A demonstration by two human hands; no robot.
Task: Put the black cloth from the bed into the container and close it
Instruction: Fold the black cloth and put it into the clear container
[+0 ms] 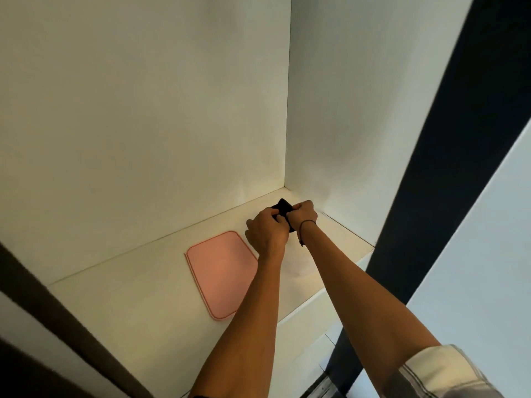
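A small bunched black cloth [283, 207] is held between both hands above the far right part of a white shelf [143, 297]. My left hand [267, 232] grips its near left side with the fingers curled. My right hand [304, 214] pinches its right edge; a thin dark band circles that wrist. Most of the cloth is hidden behind the hands. A flat pink lid [222, 272] with a rounded rim lies on the shelf, just left of my left forearm. No container body is visible.
The shelf is a white alcove with a back wall [143, 124] and a right side wall [344, 110]. A dark vertical panel [445, 139] stands to the right, and a dark brown edge [43, 311] runs along the lower left.
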